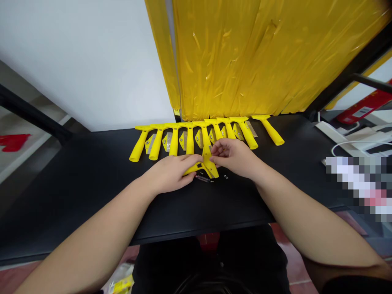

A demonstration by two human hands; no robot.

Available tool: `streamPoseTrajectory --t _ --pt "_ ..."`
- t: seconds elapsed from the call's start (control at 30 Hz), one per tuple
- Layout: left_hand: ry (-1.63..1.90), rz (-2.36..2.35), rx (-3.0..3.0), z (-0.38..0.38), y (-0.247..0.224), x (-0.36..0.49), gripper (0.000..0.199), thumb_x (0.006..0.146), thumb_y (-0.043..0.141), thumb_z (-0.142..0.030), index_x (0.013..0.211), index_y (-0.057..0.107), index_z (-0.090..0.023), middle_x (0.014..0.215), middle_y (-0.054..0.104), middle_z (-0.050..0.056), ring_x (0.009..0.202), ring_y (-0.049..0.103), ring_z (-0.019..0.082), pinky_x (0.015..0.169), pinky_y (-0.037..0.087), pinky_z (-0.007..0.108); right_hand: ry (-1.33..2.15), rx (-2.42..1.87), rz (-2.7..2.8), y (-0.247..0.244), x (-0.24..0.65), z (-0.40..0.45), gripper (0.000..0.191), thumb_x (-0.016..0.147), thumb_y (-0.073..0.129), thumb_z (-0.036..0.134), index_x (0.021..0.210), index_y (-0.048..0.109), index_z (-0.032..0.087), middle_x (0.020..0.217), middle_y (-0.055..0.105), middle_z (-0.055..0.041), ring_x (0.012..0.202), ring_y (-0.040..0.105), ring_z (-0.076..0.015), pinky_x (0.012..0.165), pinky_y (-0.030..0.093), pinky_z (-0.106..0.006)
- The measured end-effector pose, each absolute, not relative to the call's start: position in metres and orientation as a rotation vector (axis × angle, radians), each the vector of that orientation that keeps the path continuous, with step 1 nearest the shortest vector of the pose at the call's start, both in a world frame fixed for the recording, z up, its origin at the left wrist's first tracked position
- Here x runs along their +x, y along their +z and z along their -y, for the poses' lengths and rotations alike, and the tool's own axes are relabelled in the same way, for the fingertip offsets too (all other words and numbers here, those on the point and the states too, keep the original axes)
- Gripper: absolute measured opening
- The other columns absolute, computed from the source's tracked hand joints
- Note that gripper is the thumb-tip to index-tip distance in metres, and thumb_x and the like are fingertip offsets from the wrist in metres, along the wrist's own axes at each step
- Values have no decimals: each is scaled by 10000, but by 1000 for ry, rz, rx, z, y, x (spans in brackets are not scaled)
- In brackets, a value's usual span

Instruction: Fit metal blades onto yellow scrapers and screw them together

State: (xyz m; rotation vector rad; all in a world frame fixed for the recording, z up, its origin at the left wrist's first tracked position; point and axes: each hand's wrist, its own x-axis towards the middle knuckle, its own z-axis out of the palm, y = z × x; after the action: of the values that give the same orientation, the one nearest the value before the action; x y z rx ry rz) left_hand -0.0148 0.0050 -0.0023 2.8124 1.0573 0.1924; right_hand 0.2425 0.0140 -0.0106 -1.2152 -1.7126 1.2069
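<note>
My left hand point(171, 171) is wrapped round the handle of a yellow plastic scraper point(211, 166) lying sideways just above the black table. At the scraper's wide head, my right hand point(235, 157) has its thumb and fingers pinched together against the yellow plate; whatever sits between those fingertips is hidden. Just below the head lie a small dark metal piece point(202, 178), a tiny screw point(212, 181) and a pair of small rings or nuts point(226, 177). Behind both hands stretches a row of yellow scrapers point(155, 145), with yellow plates and metal blades point(169, 141) between the handles.
The black table point(92, 183) ends at a front edge close to my body. Yellow plastic sheeting point(239, 61) and a white panel point(92, 61) stand behind it. White cables and boxes point(352, 134) crowd the right side. A lone scraper point(269, 130) ends the row.
</note>
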Motion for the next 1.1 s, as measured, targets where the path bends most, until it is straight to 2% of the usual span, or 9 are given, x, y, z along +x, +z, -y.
streamPoseTrajectory --t 0.13,0.3,0.43,0.53,0.6,0.77,0.87,1.0,1.1 --pt "226 -1023 2836 -5 -3 -15 448 1029 571 -296 1472 558 -234 1197 778 98 897 771 236 733 572 329 1093 -1243 1779 -11 240 -13 151 801 784 221 870 650 212 845 705 -31 752 687 -180 719 641 -365" --pt "230 -989 2822 -5 -2 -15 447 1042 529 -284 1486 565 -249 1337 746 92 984 778 240 802 603 348 1070 -1247 1786 -8 237 -10 156 811 771 234 852 621 222 808 688 -15 713 679 -177 681 616 -351" --pt "241 -1000 2817 -5 -3 -15 459 1036 538 -281 1494 565 -250 1334 750 90 957 778 233 791 607 345 1080 -1242 1781 -8 238 -10 190 807 778 247 828 590 233 769 656 1 692 670 -175 668 607 -350" --pt "260 -992 2816 -5 -4 -15 468 1038 541 -289 1503 562 -248 1302 759 93 931 776 227 778 608 339 1084 -1290 1776 -8 237 -9 201 815 774 260 836 576 238 758 662 3 636 650 -166 602 580 -331" --pt "274 -962 2803 -5 -4 -16 461 1046 529 -294 1503 567 -250 1304 757 94 964 778 229 805 614 345 994 -1330 1823 -7 235 -8 189 825 767 263 832 581 236 758 674 1 606 622 -154 580 549 -320" --pt "279 -930 2761 -6 -2 -17 443 1049 515 -279 1484 591 -233 1328 744 97 1074 773 251 892 627 387 649 -1331 1955 5 238 -5 173 847 755 244 792 592 229 728 669 9 629 592 -145 647 501 -320" --pt "290 -917 2745 -6 -1 -17 433 1056 513 -280 1476 602 -235 1341 741 96 1097 770 247 928 626 394 506 -1338 1920 9 246 -7 163 875 732 264 813 585 230 777 686 -4 652 594 -150 671 502 -331" --pt "317 -904 2742 -6 -1 -17 423 1047 523 -263 1455 631 -242 1296 754 91 1053 776 229 901 630 370 775 -1364 1811 -2 253 -15 161 865 756 262 947 622 228 921 746 -39 720 680 -177 714 590 -363" --pt "327 -905 2764 -6 -1 -17 431 1040 526 -264 1456 637 -248 1251 762 82 1000 776 223 846 628 358 1180 -1349 1700 -15 252 -21 245 857 790 236 1047 635 231 881 760 -43 744 733 -210 701 661 -401"
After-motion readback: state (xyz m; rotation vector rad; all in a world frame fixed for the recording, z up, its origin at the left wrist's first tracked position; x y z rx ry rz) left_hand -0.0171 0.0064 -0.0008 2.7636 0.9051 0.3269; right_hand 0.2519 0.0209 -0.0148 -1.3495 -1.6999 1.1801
